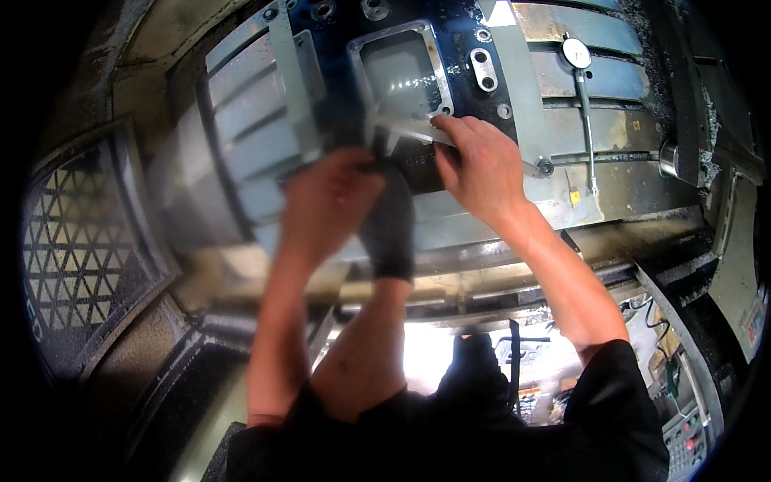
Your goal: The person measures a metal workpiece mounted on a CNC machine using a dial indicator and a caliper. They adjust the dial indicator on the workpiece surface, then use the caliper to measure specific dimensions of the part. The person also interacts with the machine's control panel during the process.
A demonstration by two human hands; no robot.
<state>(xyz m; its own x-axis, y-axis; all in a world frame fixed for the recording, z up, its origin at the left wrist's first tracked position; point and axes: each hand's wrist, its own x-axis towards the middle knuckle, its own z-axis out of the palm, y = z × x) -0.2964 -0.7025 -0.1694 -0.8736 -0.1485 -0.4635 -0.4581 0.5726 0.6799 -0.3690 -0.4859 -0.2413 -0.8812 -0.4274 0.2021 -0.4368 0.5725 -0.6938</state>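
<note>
My right hand (482, 161) has its fingers and thumb closed on the end of a pale flat strip (414, 128), blurred at its far end. The strip lies across the near edge of a rectangular metal frame (441, 76) on a dark fixture plate (462, 36). My left hand (333, 193), smeared by motion, is over the near left part of the plate; its fingers look bent, but what they hold, if anything, cannot be made out. Between my hands, my leg in a dark sock (391, 229) reaches up to the plate.
A dial indicator (577, 53) on a long rod lies right of the plate on the slotted machine table (634, 153). A slotted metal link (483, 70) sits beside the frame. Metal chips line the right wall. A latticed panel (76, 241) stands left; a button panel (689, 446) is lower right.
</note>
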